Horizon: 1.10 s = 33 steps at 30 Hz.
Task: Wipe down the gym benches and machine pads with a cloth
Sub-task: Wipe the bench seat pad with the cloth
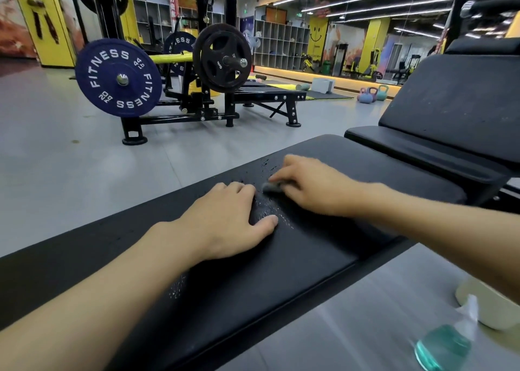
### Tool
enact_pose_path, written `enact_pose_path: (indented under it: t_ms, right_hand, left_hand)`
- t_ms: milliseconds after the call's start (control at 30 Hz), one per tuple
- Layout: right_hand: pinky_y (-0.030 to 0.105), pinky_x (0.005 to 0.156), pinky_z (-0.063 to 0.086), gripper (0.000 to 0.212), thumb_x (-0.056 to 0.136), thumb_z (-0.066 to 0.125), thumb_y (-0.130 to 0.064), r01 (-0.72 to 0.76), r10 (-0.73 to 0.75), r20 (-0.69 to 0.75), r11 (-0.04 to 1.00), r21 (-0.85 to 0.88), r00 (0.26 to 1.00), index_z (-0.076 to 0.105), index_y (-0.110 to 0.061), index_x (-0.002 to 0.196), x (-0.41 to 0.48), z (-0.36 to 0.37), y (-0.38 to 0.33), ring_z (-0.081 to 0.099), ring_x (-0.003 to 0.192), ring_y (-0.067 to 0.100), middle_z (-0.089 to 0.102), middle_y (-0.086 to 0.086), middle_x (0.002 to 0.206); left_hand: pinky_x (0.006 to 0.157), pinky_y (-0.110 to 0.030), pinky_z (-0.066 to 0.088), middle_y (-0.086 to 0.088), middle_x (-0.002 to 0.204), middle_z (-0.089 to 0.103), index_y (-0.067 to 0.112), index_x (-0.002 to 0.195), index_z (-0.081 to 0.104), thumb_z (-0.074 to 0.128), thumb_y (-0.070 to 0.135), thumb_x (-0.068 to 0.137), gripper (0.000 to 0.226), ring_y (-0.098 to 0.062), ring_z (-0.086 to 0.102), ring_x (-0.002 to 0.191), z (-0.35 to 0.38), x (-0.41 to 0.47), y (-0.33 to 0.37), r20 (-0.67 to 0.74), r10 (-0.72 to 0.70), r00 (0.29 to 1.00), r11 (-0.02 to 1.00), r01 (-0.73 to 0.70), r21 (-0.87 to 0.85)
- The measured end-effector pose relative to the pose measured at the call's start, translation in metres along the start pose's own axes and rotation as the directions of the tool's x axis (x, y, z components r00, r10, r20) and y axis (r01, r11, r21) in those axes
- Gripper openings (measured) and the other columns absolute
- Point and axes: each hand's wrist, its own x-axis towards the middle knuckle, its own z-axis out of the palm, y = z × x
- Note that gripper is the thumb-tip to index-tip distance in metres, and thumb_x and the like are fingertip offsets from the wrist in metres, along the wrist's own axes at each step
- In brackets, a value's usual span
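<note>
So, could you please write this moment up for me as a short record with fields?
surface: black bench pad, flat; a raised backrest pad lies beyond it
left hand: rests palm down on the bench pad, holds nothing
right hand: grips a small grey cloth against the bench pad; motion-blurred
wet marks: droplets on the pad between the hands, not yet wiped
nearby: spray bottle with teal liquid, lower right on the floor

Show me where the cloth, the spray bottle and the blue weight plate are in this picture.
cloth (270, 186): head view, on its exposed grey edge.
spray bottle (443, 348): head view, on the lower body holding teal liquid.
blue weight plate (108, 82): head view, on the blue face just left of the hub.
</note>
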Motion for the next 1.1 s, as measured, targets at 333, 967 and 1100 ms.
enact_pose_path:
  t_ms: [333,967,1100]
  right_hand:
    - [0.038,0.088,0.045,0.031,0.096,0.048,-0.020,-0.008,0.008,-0.007,1.000,0.021,1.000,0.069,-0.023,0.118,-0.022,-0.006,-0.004,0.053,0.098,0.022,0.048,0.002,0.102]
    - [0.036,0.084,0.044,0.028,0.095,0.051,-0.015,-0.008,0.009,-0.013,1.000,0.025,1.000,0.070,-0.020,0.115,-0.060,-0.013,-0.012,0.054,0.091,0.021,0.048,-0.002,0.097]
    - [0.035,0.087,0.044,0.032,0.096,0.050,-0.013,-0.257,0.252,-0.109,0.966,-0.032,0.961,0.069,-0.018,0.120,-0.055,-0.028,0.031,0.058,0.103,0.029,0.050,0.001,0.101]
  left_hand:
    - [0.102,-0.036,0.039,0.001,0.134,0.050,0.019,0.129,0.044,0.043,0.071,0.088,0.066,-0.021,0.047,0.125,-0.004,-0.007,0.007,0.046,0.006,0.999,0.999,-0.004,-0.037]
    - [0.087,-0.035,0.034,0.000,0.132,0.041,0.030,0.132,0.041,0.042,0.062,0.096,0.049,-0.026,0.047,0.121,-0.004,-0.011,0.014,0.043,0.030,0.999,0.999,-0.029,-0.021]
    - [0.087,-0.035,0.033,0.001,0.133,0.040,0.030,0.133,0.041,0.042,0.062,0.096,0.049,-0.025,0.047,0.120,-0.004,-0.012,0.014,0.038,0.031,0.999,0.999,-0.030,-0.035]
